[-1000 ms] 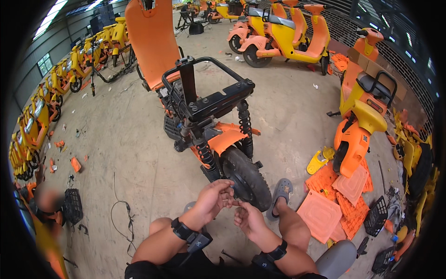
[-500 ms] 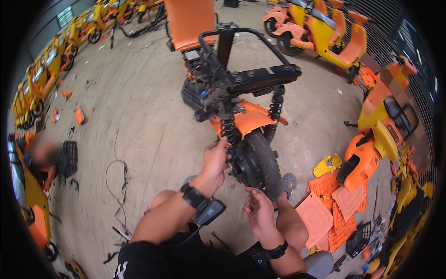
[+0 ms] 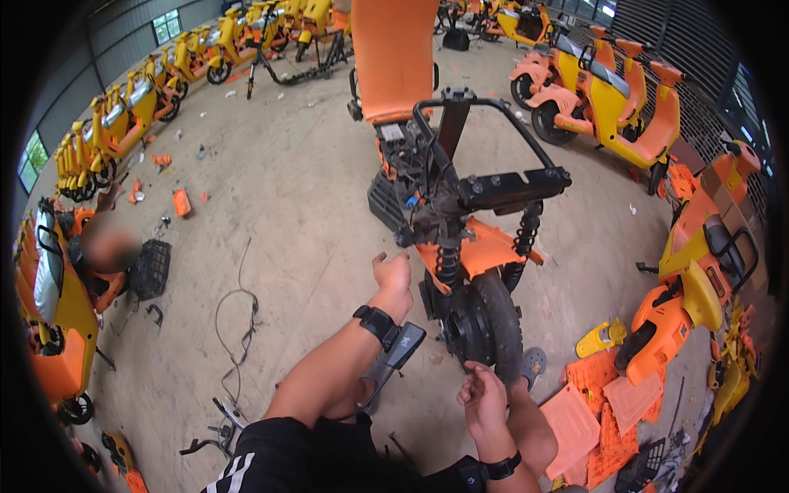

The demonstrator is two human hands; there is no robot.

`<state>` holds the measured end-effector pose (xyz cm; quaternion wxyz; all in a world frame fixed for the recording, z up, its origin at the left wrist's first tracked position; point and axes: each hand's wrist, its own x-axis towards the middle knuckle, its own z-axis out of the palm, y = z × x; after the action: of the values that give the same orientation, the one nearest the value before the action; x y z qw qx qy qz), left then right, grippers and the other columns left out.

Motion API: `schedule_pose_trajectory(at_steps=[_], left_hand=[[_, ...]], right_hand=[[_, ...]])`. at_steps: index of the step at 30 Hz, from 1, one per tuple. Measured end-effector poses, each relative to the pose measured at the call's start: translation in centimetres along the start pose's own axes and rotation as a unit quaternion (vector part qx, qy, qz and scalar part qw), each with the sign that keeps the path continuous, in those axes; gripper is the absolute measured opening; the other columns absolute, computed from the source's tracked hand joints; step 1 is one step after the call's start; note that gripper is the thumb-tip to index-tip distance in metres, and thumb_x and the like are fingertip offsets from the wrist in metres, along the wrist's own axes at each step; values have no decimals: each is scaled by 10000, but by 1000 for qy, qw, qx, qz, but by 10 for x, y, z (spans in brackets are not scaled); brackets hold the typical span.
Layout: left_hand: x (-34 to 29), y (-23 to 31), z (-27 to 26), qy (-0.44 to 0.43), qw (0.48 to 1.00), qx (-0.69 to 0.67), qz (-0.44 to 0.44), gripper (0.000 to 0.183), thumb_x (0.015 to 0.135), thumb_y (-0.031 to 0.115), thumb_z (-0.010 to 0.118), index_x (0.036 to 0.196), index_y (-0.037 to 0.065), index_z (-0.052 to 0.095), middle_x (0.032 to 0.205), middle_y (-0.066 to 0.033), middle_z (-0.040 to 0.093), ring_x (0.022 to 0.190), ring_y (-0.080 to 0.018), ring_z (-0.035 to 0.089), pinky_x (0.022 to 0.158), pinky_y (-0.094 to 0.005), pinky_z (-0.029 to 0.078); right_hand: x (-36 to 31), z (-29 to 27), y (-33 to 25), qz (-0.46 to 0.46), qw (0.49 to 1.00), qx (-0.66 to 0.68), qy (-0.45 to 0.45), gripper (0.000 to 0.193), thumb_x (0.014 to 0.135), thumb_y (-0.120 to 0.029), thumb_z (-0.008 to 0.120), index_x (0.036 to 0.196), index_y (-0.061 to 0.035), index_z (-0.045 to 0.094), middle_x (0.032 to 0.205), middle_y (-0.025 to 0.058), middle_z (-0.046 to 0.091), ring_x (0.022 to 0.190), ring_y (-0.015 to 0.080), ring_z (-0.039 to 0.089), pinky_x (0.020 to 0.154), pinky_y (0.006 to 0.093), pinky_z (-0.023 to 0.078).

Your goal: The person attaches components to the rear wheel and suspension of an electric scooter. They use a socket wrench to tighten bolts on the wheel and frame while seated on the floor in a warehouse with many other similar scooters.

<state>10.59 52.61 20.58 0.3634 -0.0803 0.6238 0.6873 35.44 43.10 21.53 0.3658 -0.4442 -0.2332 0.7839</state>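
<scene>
Concrete floor (image 3: 304, 197) around us; stripped scooter (image 3: 436, 209) right of centre. Our left hand (image 3: 395, 278), beside it: fingers half-curled, contents unclear. Our right hand (image 3: 485, 397), lower centre near wheel (image 3: 500, 320): fingers half-open, seemingly empty.

On the grey concrete floor (image 3: 296, 189), the orange, black-metal-framed scooter (image 3: 440, 205) stands between a black plastic lattice basket (image 3: 149, 269) at left and flat rectangular orange plastic panels (image 3: 571, 419) at right.

Soft, even daylight covers the concrete floor (image 3: 304, 197), where shadows are faint; the window (image 3: 167, 27) at upper left glows pale, the slatted wall (image 3: 678, 53) is dim, straight edges bow toward the black rim, and a round blur (image 3: 111, 242) smears the left
</scene>
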Motion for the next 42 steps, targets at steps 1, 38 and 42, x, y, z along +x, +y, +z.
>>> schedule_pose_trajectory(at_steps=[1,38,42], left_hand=[[1,9,1,-1,1000,2,11,604,782,123,606,1334,84,364,987,-84,502,859,-159,468,721,-358,409],[-69,50,43,-124,797,132,576,279,835,173,691,1086,54,659,1159,-93,614,1043,-169,571,815,-264,458],[-66,62,28,-108,806,117,570,258,859,179,662,1067,27,657,1031,-59,644,882,-101,592,671,-214,451]], right_hand=[[1,0,1,-3,1000,7,-8,225,909,-157,488,1007,22,584,655,50,527,515,136,472,483,275,379],[-10,-12,-15,-8,1000,0,-19,230,924,-154,494,1003,26,613,654,28,504,536,108,466,482,237,356],[-6,2,-13,-18,999,-38,-29,224,925,-144,482,1003,8,626,683,31,542,551,87,483,494,228,379]])
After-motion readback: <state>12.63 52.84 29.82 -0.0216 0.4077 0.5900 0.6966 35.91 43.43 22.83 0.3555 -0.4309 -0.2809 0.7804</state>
